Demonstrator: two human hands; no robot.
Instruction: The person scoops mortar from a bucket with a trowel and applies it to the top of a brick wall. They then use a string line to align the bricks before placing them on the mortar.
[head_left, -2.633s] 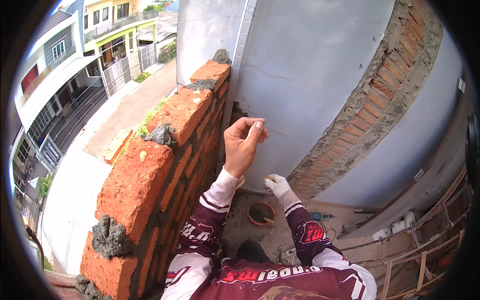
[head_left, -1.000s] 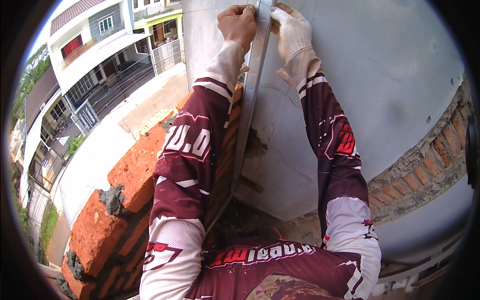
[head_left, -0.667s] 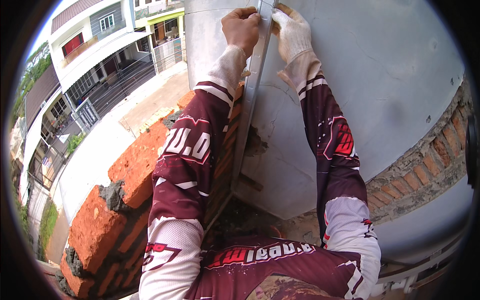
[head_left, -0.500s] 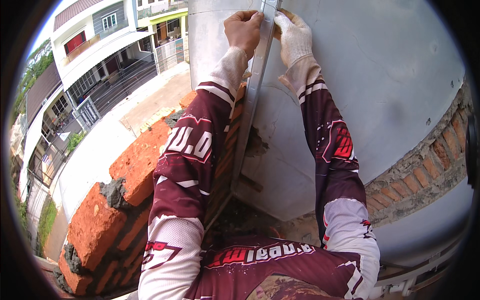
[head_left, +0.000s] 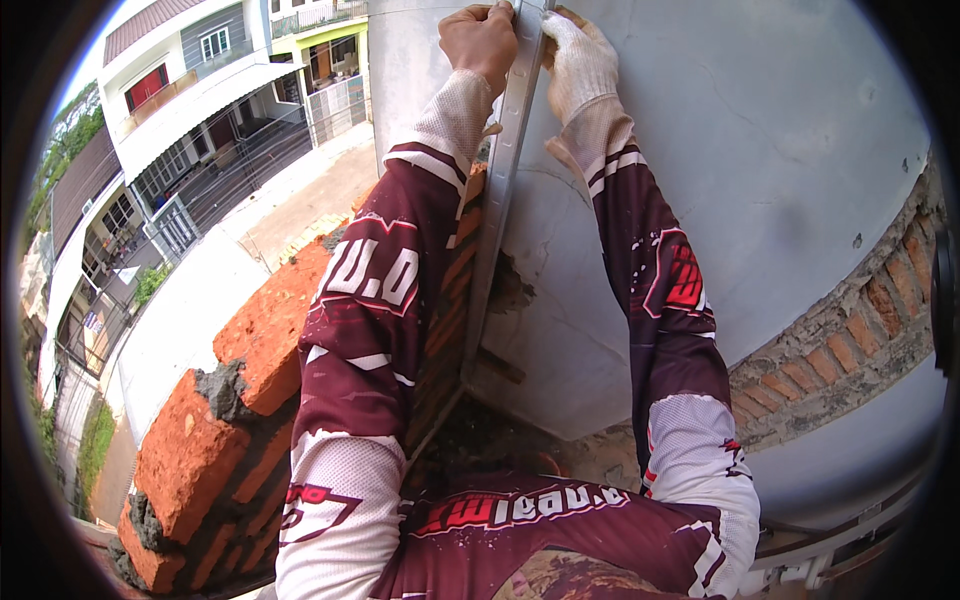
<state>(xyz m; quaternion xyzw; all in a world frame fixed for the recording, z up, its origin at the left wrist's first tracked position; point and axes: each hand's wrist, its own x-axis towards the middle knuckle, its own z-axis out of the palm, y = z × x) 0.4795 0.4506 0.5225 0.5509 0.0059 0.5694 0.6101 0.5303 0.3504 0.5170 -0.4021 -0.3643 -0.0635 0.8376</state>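
A long grey metal channel (head_left: 507,165) with small holes stands upright, slightly tilted, at the wall corner. At its upper part my bare left hand (head_left: 478,45) is closed in a pinch against the channel's left side. A thin pale string (head_left: 415,11) runs from the left to those fingers, and their tips are partly cut off by the top edge. My right hand (head_left: 582,65), in a whitish knit glove, closes on the channel's right edge; some of its fingers are hidden behind the palm.
Left of the channel rises a stepped red brick wall (head_left: 195,455) with grey mortar lumps. A smooth grey wall (head_left: 760,190) fills the right, with a rough brick-and-mortar strip (head_left: 800,385) below it. Houses (head_left: 215,85) and a pale street lie down at left.
Both hands have shifted slightly up and left along the channel, and the string has risen with my left hand. Each hand keeps its grip.
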